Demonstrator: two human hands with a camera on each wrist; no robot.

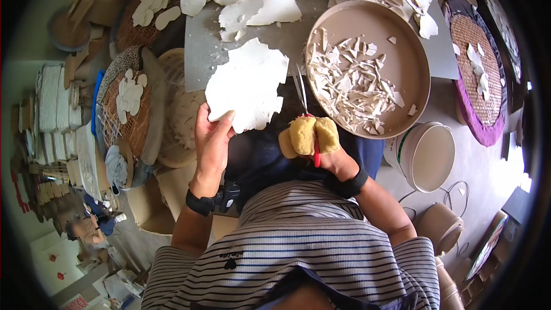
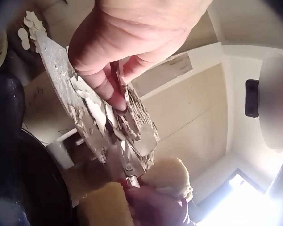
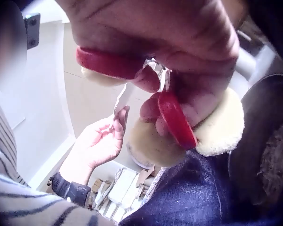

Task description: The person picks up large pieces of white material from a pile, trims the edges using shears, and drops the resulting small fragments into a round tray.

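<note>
A thin white sheet with a ragged edge (image 1: 247, 86) is pinched at its lower left corner by the left hand (image 1: 213, 143), thumb on top. In the left wrist view the left hand (image 2: 132, 42) holds the sheet nearly edge-on. The right hand (image 1: 336, 163) grips red-handled scissors (image 1: 317, 155), with yellow foam pads (image 1: 302, 135) around the fingers and handles. The scissor blades (image 1: 301, 89) point away from the body, slightly parted, just right of the sheet and apart from it. In the right wrist view the right hand (image 3: 160, 42) has its fingers through the red handles (image 3: 177, 120).
A round tray (image 1: 427, 74) of white scraps (image 1: 350, 83) stands right of the scissors. More white sheets (image 1: 275, 3) lie at the back of the grey board (image 1: 201, 43). A white bucket (image 1: 433, 158) is at right; woven baskets (image 1: 479, 69) stand on both sides. Another person (image 1: 89, 227) is far left.
</note>
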